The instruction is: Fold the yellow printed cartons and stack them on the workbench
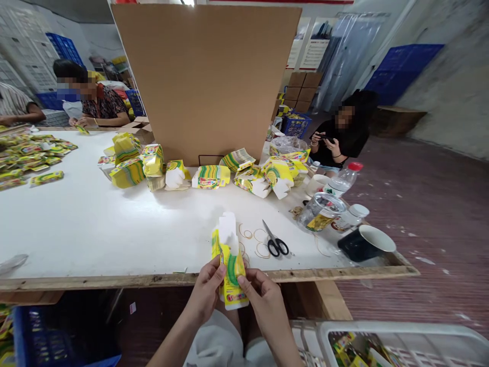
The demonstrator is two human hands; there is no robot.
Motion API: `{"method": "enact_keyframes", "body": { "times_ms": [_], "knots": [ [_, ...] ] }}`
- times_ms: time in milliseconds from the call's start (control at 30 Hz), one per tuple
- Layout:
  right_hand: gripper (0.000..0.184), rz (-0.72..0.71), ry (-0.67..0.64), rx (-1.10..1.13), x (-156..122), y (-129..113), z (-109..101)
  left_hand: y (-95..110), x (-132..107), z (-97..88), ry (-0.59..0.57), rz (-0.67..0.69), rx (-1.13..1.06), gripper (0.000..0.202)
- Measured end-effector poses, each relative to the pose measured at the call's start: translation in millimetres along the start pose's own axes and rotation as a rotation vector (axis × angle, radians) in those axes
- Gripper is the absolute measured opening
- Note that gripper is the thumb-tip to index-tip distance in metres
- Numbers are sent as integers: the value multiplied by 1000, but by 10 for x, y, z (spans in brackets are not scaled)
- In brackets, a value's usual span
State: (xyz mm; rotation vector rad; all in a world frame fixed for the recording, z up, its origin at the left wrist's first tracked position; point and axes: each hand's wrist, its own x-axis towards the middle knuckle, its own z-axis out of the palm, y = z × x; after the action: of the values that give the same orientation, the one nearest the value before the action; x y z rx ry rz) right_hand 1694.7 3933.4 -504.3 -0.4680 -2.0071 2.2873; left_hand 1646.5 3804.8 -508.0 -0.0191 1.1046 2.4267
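Between my hands, over the table's front edge, is a yellow and green printed carton (232, 278) with white flaps sticking up at its far end. My left hand (208, 285) grips its left side, thumb on top. On its right side my right hand (263, 290) pinches it, thumb pressed on the printed face. Just beyond lie several loose rubber bands (246, 234) and a pair of black-handled scissors (275, 242), with the blades pointing away from me. Whether the carton holds anything inside cannot be seen.
Bundles of flat cartons (211, 177) line the foot of a tall cardboard panel (206, 81). Jars, bottles and a dark mug (357, 247) crowd the right edge. Filled packets (32, 155) lie at left. Crates (28, 341) stand below. Other people sit at left and right.
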Motion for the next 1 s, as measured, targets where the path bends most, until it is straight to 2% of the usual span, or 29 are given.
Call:
{"method": "enact_keyframes", "body": {
  "times_ms": [167, 267, 333, 400, 500, 567, 667, 800, 900, 1000],
  "knots": [
    [38, -72, 101, -90, -31, 71, 22, -21, 32, 13, 25, 106, 192, 36],
    [35, -133, 105, -215, -53, 101, -4, 6, 28, -1, 87, 190, 294, 44],
    [32, -146, 96, -273, -55, 104, -32, 15, 11, -15, 80, 204, 352, 43],
    [30, -168, 101, -275, -40, 93, -59, 8, -14, -23, 27, 178, 398, 42],
    [44, -214, 106, -206, 2, 50, -100, -4, -61, -18, -56, 144, 418, 51],
    [47, -230, 70, -159, 26, 5, -132, 15, -93, -10, -97, 161, 420, 56],
    [43, -224, -47, -110, 29, -87, -197, 92, -137, -12, -153, 161, 473, 49],
    [23, -188, -152, -136, 5, -194, -295, 173, -186, -40, -267, -7, 455, 33],
    [24, -233, -118, -196, 3, -189, -327, 170, -209, -47, -314, -61, 385, 33],
    [22, -299, -46, -194, 12, -133, -315, 159, -213, -43, -312, -44, 365, 55]
  ]
}}
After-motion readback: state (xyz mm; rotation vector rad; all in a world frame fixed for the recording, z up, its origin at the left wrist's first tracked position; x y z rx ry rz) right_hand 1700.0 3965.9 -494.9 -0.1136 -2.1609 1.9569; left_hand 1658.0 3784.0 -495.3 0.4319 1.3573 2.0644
